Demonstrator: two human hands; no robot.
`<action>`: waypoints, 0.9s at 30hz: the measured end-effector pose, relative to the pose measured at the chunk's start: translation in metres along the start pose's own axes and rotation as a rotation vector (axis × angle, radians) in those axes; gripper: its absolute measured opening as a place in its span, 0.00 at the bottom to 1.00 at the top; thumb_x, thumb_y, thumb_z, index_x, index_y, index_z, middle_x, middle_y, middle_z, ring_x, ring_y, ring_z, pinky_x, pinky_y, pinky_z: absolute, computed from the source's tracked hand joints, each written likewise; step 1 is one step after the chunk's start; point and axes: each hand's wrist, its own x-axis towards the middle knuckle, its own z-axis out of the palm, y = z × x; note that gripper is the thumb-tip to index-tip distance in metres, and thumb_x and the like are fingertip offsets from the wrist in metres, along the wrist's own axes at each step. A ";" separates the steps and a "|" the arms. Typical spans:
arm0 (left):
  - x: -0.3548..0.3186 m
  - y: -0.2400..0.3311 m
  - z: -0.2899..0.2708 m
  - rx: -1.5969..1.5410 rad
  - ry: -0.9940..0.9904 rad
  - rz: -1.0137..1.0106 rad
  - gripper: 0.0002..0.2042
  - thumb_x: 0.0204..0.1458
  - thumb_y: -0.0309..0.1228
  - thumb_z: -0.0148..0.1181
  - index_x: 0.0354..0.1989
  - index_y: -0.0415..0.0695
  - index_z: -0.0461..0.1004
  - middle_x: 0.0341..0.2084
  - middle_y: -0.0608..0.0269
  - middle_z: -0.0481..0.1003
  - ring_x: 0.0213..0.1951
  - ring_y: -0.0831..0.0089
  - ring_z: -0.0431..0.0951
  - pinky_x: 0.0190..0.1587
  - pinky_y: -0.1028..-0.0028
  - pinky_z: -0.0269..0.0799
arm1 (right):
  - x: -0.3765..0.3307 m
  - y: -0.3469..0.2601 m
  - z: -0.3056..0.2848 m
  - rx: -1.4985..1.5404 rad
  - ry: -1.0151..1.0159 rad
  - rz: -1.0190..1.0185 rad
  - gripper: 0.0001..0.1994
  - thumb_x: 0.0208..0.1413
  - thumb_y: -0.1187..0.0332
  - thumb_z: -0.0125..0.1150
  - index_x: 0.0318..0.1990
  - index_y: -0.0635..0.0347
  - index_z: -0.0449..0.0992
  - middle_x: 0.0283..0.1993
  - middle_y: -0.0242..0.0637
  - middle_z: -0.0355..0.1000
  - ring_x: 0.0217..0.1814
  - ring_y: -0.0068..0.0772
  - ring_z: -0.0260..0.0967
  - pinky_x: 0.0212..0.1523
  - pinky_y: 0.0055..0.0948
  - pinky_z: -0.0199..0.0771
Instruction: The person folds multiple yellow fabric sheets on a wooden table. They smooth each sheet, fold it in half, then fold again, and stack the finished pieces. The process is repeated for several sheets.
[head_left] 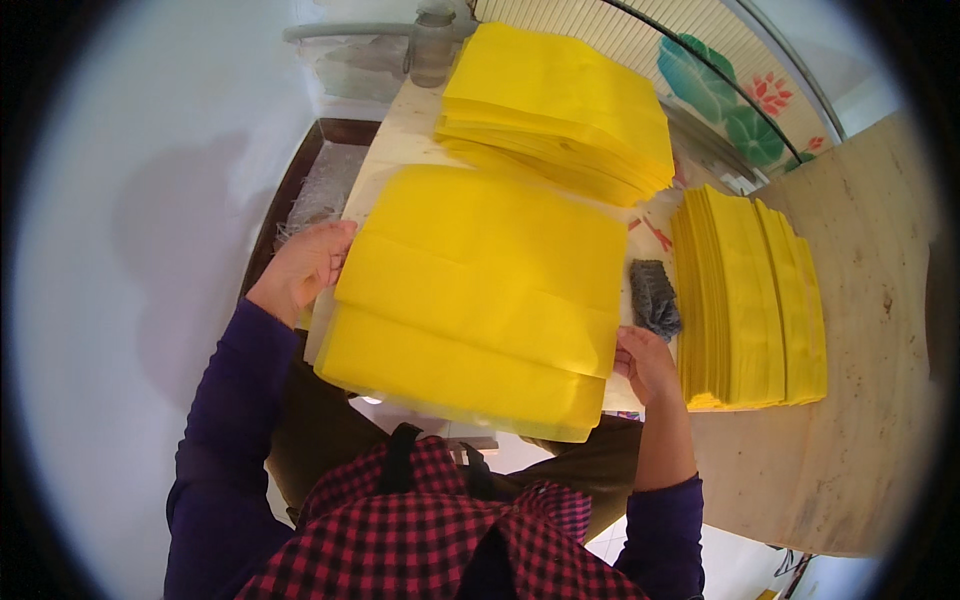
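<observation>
A broad yellow fabric sheet (480,270), creased across its lower part, lies spread in front of me and hangs a little past the near table edge. My left hand (312,262) is closed at its left edge, with the thumb on top and the other fingers curled. At the lower right edge, my right hand (648,360) pinches the same sheet, its fingertips partly hidden. Beyond the sheet lies a thick stack of yellow fabric pieces (560,95). Right of my right hand, another stack of folded yellow fabric (740,300) stands on the table.
A dark grey crumpled bundle (655,298) and small red strips (657,235) lie between the sheet and the right stack. A glass jar (431,48) stands at the far left table corner. A wooden board (860,300) extends at the right; a white wall (130,250) rises at the left.
</observation>
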 end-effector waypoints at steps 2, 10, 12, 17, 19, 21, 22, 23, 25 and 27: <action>0.017 0.006 0.006 0.074 0.032 0.005 0.12 0.59 0.29 0.53 0.50 0.39 0.70 0.43 0.58 0.77 0.39 0.72 0.79 0.41 0.75 0.75 | 0.018 -0.009 -0.003 -0.018 -0.010 0.001 0.12 0.62 0.66 0.53 0.45 0.68 0.72 0.40 0.41 0.75 0.40 0.30 0.75 0.42 0.28 0.77; 0.084 0.030 0.015 0.373 0.029 0.010 0.14 0.56 0.28 0.58 0.49 0.38 0.72 0.39 0.62 0.78 0.36 0.75 0.79 0.40 0.77 0.74 | 0.089 -0.049 -0.004 -0.133 0.020 -0.049 0.06 0.59 0.69 0.56 0.38 0.63 0.74 0.35 0.34 0.74 0.33 0.25 0.72 0.36 0.26 0.74; 0.095 0.033 0.017 0.427 0.034 0.021 0.15 0.54 0.30 0.60 0.48 0.39 0.72 0.39 0.63 0.77 0.36 0.76 0.77 0.39 0.76 0.71 | 0.098 -0.057 -0.004 -0.185 0.012 -0.042 0.05 0.58 0.70 0.58 0.37 0.62 0.75 0.34 0.32 0.74 0.32 0.24 0.71 0.35 0.25 0.73; 0.102 0.041 0.018 0.501 -0.025 0.051 0.12 0.52 0.29 0.61 0.45 0.38 0.75 0.38 0.64 0.78 0.38 0.75 0.77 0.43 0.75 0.68 | 0.102 -0.058 -0.002 -0.107 0.003 -0.129 0.06 0.57 0.69 0.60 0.40 0.59 0.76 0.33 0.28 0.74 0.31 0.21 0.69 0.30 0.21 0.68; 0.098 0.041 0.017 0.540 -0.053 0.146 0.12 0.52 0.28 0.60 0.45 0.37 0.76 0.37 0.65 0.79 0.38 0.74 0.77 0.44 0.75 0.68 | 0.098 -0.055 -0.001 -0.165 0.057 -0.208 0.05 0.57 0.70 0.61 0.39 0.59 0.76 0.31 0.26 0.73 0.28 0.18 0.66 0.27 0.21 0.63; 0.094 0.037 0.018 0.549 -0.044 0.217 0.12 0.52 0.27 0.61 0.43 0.36 0.76 0.36 0.65 0.79 0.37 0.75 0.77 0.44 0.75 0.69 | 0.093 -0.054 0.000 -0.183 0.078 -0.262 0.05 0.56 0.70 0.62 0.38 0.59 0.76 0.28 0.24 0.71 0.25 0.17 0.62 0.25 0.21 0.59; 0.092 0.037 0.017 0.555 -0.053 0.267 0.11 0.51 0.26 0.61 0.43 0.35 0.76 0.36 0.65 0.79 0.36 0.75 0.77 0.44 0.75 0.70 | 0.089 -0.054 0.000 -0.183 0.080 -0.277 0.04 0.55 0.71 0.62 0.37 0.59 0.76 0.26 0.24 0.70 0.24 0.16 0.60 0.23 0.21 0.57; 0.090 0.037 0.017 0.587 -0.050 0.282 0.11 0.51 0.25 0.62 0.42 0.35 0.77 0.35 0.64 0.79 0.36 0.75 0.77 0.43 0.75 0.70 | 0.086 -0.055 0.000 -0.185 0.073 -0.293 0.04 0.55 0.71 0.63 0.36 0.59 0.76 0.25 0.23 0.69 0.22 0.15 0.58 0.22 0.22 0.54; 0.087 0.037 0.015 0.664 -0.046 0.325 0.10 0.50 0.25 0.63 0.39 0.34 0.78 0.34 0.64 0.79 0.35 0.76 0.77 0.43 0.75 0.70 | 0.080 -0.059 0.000 -0.222 0.111 -0.264 0.04 0.54 0.72 0.64 0.36 0.60 0.76 0.23 0.24 0.68 0.20 0.15 0.56 0.20 0.21 0.52; 0.082 0.037 0.013 0.758 -0.013 0.366 0.08 0.49 0.23 0.63 0.36 0.34 0.78 0.34 0.63 0.80 0.35 0.76 0.77 0.42 0.76 0.70 | 0.072 -0.062 0.002 -0.238 0.137 -0.244 0.04 0.53 0.73 0.65 0.35 0.60 0.76 0.21 0.24 0.67 0.18 0.15 0.55 0.19 0.21 0.50</action>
